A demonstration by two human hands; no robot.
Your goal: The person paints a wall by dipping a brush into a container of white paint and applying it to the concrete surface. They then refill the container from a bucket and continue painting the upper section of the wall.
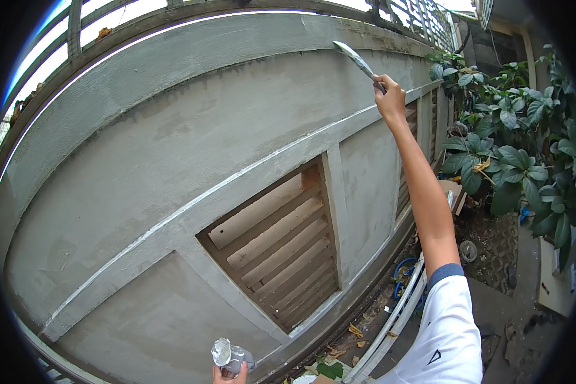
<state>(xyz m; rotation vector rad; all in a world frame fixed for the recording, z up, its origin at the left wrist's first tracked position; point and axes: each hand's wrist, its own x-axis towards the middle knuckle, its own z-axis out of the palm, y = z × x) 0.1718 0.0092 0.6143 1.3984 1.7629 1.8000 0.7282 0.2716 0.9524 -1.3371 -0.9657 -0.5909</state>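
Note:
My right hand, raised at the upper right, is closed round the handle of a paintbrush. The brush's pale tip meets the wall just under the raised band along its top. At the bottom centre, my left hand grips a clear plastic container with whitish material at its mouth; only the fingers show. The grey wall has a white-edged ledge running across it, with a louvred vent below.
A wooden lattice tops the wall. Leafy plants crowd the right side. Along the wall's foot lie long pale rails, a blue hose and dry leaves. A pale panel stands at the far right.

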